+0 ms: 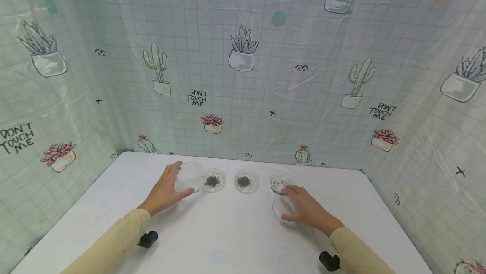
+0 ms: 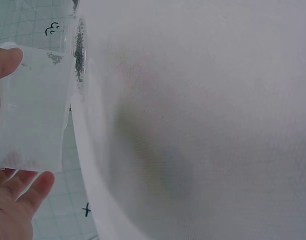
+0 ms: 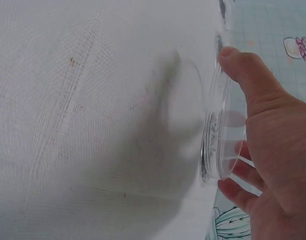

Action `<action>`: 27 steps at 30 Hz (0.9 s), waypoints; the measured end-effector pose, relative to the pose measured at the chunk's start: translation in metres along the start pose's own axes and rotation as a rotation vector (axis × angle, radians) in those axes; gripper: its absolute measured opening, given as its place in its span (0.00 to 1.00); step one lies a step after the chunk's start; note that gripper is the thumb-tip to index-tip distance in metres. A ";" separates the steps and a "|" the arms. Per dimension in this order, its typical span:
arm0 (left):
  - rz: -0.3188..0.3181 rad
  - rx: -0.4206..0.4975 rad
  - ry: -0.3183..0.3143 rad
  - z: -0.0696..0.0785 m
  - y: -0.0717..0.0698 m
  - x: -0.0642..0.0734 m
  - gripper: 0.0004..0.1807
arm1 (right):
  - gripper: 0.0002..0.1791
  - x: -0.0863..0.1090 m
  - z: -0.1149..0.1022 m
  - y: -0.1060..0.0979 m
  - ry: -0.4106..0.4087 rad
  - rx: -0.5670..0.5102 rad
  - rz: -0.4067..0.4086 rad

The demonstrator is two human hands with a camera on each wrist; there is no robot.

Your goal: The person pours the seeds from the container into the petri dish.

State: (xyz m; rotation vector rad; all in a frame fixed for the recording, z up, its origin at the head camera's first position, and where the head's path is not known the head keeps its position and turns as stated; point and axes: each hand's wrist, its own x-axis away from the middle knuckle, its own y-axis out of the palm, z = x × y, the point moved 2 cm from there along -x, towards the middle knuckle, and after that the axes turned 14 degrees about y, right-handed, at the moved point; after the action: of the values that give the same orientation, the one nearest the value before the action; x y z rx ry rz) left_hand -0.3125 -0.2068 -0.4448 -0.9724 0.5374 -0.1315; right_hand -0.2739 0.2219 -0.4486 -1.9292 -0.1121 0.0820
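Observation:
My left hand [image 1: 163,190] grips a translucent, frosted plastic tub [image 2: 35,110] between thumb and fingertips, raised beside the leftmost petri dish [image 1: 213,180]. That dish holds a small heap of dark grains, as does the middle petri dish [image 1: 247,181]. In the rightmost petri dish [image 1: 279,182] the dark bits are spread thinly. Right in front of it, my right hand [image 1: 310,211] holds a clear round petri dish lid [image 1: 278,210] by its edge, thumb on one side and fingers on the other. In the right wrist view the lid stands on edge, overlapping a dish behind it.
A white-covered table [image 1: 228,231] carries the row of dishes near its back edge. Behind and at both sides hangs a curtain [image 1: 265,88] printed with cacti. Black devices [image 1: 148,239] sit under both wrists.

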 end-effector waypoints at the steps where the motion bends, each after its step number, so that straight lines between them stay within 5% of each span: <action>1: -0.002 0.001 -0.002 0.000 0.000 0.000 0.53 | 0.41 0.000 0.000 0.000 0.009 0.004 0.001; 27: 0.009 0.041 -0.035 -0.016 0.008 0.013 0.53 | 0.41 -0.008 0.004 0.002 -0.006 0.014 0.053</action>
State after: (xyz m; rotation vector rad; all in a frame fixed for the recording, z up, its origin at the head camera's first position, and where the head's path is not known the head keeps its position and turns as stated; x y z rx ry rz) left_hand -0.3104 -0.2188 -0.4633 -0.9305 0.5051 -0.1172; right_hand -0.2817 0.2237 -0.4518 -1.9184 -0.0640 0.1241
